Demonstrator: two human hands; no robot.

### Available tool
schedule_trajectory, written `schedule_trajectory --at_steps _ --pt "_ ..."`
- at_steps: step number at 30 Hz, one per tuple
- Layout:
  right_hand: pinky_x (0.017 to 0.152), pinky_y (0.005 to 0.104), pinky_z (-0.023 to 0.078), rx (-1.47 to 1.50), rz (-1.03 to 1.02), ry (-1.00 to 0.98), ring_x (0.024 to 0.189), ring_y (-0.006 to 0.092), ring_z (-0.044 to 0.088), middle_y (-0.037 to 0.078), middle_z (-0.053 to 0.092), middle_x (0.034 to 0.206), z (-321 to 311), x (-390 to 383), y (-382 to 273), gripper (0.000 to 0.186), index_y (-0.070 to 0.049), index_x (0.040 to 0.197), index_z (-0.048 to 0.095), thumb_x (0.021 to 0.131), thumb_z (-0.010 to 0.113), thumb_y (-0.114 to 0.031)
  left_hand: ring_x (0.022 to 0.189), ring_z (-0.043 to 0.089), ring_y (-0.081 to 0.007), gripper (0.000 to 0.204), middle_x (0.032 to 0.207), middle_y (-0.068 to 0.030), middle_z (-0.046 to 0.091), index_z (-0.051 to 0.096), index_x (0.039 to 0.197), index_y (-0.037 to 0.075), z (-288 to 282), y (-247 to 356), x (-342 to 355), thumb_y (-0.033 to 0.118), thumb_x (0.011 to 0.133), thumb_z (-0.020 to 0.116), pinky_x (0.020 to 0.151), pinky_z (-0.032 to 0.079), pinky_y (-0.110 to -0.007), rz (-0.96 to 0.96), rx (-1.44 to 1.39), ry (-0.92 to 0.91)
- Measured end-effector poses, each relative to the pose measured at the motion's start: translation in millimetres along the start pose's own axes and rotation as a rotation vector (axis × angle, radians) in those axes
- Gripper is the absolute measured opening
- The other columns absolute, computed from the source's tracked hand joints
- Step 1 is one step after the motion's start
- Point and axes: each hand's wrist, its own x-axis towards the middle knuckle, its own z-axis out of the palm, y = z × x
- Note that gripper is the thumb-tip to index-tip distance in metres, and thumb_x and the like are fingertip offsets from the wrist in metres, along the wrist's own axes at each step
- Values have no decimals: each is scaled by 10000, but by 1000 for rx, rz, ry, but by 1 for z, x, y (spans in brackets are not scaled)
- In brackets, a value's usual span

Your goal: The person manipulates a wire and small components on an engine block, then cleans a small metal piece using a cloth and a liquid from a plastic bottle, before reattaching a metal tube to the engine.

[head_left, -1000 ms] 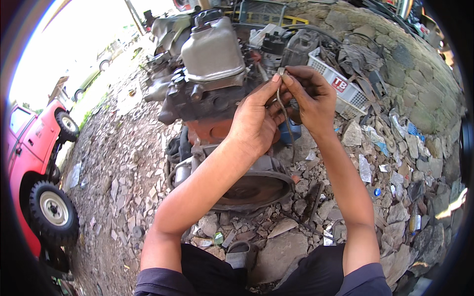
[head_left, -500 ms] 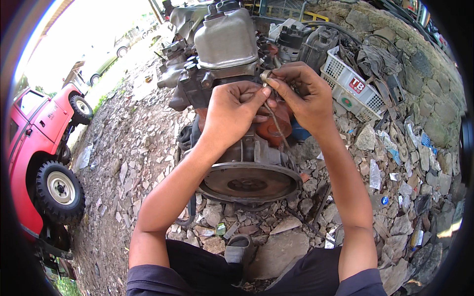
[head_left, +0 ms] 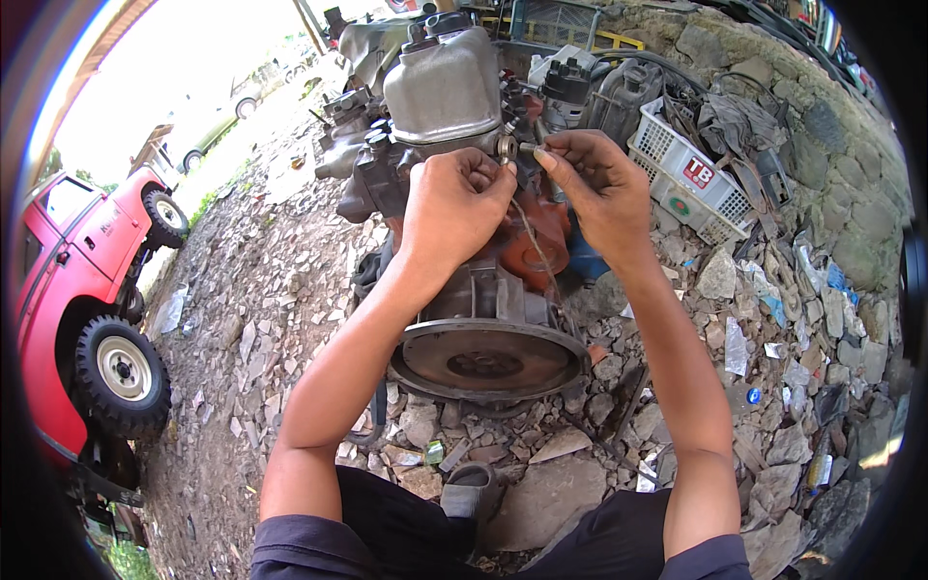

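An engine block sits in front of me, with a grey metal cover (head_left: 440, 82), orange lower parts (head_left: 532, 253) and a rusty round flywheel (head_left: 488, 360) at the near end. My left hand (head_left: 454, 208) pinches a thin metal pipe with a ring fitting (head_left: 507, 149) at its upper end, just beside the cover's lower edge. My right hand (head_left: 604, 193) has thumb and forefinger closed on a small metal bolt (head_left: 532, 149) beside that ring. The pipe (head_left: 528, 227) hangs down across the orange parts.
A pink off-road vehicle (head_left: 68, 280) stands at the left. At the right are a white plastic crate (head_left: 662, 150) of parts, a black jerrycan-like container (head_left: 628, 92) and a stone wall (head_left: 831, 193). Rubble and litter (head_left: 744, 338) cover the ground. My sandalled foot (head_left: 467, 493) is below.
The ring fitting, earlier pinched between both hands, has moved left to beside the engine cover. My right hand has shifted slightly to the right of it, with the bolt now showing at its fingertips.
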Motion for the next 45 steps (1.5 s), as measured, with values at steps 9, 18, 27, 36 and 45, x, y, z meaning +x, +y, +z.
schedule_trajectory --at_steps 9,18,27,36,45 --pt "702 230 521 20 39 16 787 75 633 36 681 929 9 0 -3 185 20 1016 691 874 756 -80 504 591 -114 277 576 -80 624 668 748 -32 -8 4 2 216 864 716 497 432 -283 151 396 53" --pt "706 239 524 -24 47 52 786 91 646 51 685 927 14 0 -3 179 14 1010 706 866 759 -79 504 578 -243 281 588 -152 597 665 741 -30 -7 9 4 234 832 692 533 446 -353 250 505 75" --pt "674 249 526 -106 7 43 763 105 658 75 699 906 13 3 0 190 4 1008 723 854 769 -97 507 612 -301 263 546 -125 589 654 703 14 -3 1 5 253 805 692 545 490 -395 281 492 119" --pt "670 258 540 -138 -97 24 769 124 679 80 702 899 15 8 6 198 3 999 727 843 776 -107 490 607 -296 254 529 -124 573 642 677 3 2 -3 6 223 795 687 519 479 -376 328 457 137" --pt "657 254 538 -142 -32 6 751 117 677 86 703 882 17 9 1 205 15 988 720 851 776 -126 496 623 -291 227 534 -114 587 645 713 40 0 -8 3 238 808 705 508 487 -380 406 530 151"
